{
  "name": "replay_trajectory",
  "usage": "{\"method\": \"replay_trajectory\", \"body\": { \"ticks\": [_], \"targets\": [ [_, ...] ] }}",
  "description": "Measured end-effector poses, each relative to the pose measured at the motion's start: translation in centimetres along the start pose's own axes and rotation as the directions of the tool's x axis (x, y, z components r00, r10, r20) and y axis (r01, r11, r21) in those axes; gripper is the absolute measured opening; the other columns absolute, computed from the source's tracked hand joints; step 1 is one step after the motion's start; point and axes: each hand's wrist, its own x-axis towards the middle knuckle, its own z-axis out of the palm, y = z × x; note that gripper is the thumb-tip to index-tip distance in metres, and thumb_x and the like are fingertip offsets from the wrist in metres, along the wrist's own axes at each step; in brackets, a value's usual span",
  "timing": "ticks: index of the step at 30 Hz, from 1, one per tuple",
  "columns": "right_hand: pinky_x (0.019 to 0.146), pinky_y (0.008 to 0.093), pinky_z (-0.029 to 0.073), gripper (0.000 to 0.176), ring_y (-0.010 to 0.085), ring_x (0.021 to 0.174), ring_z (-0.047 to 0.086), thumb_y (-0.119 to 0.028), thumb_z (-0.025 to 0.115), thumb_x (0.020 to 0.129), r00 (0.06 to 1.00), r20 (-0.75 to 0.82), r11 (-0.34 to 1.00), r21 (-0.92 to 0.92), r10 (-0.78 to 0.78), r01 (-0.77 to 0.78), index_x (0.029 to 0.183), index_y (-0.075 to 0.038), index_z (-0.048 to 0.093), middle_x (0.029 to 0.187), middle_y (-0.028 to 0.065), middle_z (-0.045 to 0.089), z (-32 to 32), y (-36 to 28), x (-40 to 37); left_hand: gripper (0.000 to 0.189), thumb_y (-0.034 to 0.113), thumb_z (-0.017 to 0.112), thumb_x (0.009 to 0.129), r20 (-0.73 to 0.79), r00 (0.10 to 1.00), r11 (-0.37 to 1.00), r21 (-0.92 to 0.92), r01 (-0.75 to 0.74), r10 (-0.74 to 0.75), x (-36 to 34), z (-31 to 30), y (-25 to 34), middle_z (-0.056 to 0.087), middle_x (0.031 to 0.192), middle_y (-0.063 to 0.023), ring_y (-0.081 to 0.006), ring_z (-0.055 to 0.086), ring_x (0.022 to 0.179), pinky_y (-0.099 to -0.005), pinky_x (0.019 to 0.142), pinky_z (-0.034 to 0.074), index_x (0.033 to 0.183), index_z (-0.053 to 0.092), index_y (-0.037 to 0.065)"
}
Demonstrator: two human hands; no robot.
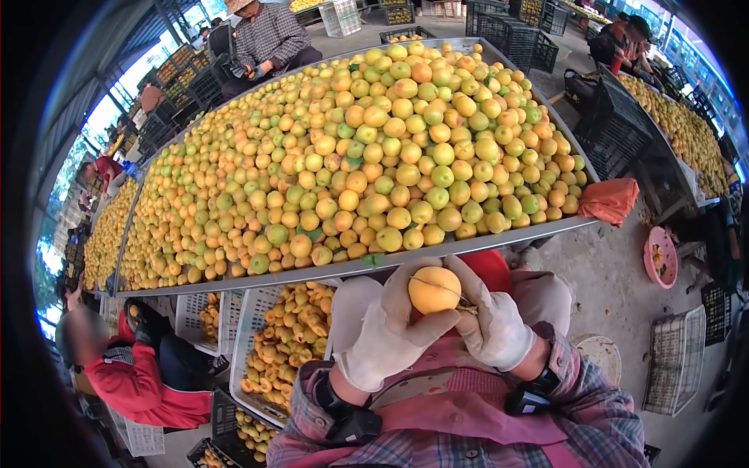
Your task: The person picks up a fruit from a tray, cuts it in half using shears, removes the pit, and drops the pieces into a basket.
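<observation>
Here, one fruit in two gloves

Just below the big table [468,243], the gloved left hand [388,331] gripped a yellow fruit [433,295]. The right hand [496,326] curled round a thin tool [439,286], mostly hidden, lying across that fruit.

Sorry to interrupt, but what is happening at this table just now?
A person in white gloves holds one yellow fruit between the left hand and the right hand, just in front of a long table heaped with yellow and green fruit. A white crate below it holds cut pieces. Another person in a red jacket crouches to the left.
</observation>
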Motion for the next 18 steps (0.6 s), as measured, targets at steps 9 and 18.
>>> {"method": "replay_trajectory", "body": {
  "ticks": [9, 18],
  "targets": [
    [0.06, 0.0411, 0.053, 0.066, 0.0372, 0.072, 0.066, -0.03, 0.054, 0.096, 0.999, -0.036, 1.0, 0.003, 0.005, -0.005, 0.147, 0.002, 0.026, 0.092, 0.0193, 0.066, 0.4, 0.2, 0.0, 0.06, 0.026, 0.074, 0.084, -0.03, 0.976, 0.812, -0.561, 0.162, -0.216, -0.2, 1.9, -0.9, 0.059, 0.114, -0.0068, -0.0153, 0.055, 0.106, -0.0295, 0.089, 0.047, 0.131, 0.046, 0.004],
    [0.062, 0.0399, 0.053, 0.064, 0.0373, 0.073, 0.066, -0.031, 0.052, 0.097, 0.999, 0.036, 1.0, 0.003, 0.029, -0.029, 0.145, 0.005, 0.028, 0.096, 0.0197, 0.065, 0.2, 0.5, 0.4, 0.056, 0.025, 0.075, 0.082, -0.083, 0.985, 0.806, -0.587, 0.076, -0.154, 0.0, 2.0, -1.2, 0.06, 0.113, -0.0112, -0.0198, 0.059, 0.104, -0.0313, 0.089, 0.048, 0.128, 0.049, 0.004]
  ]
}}
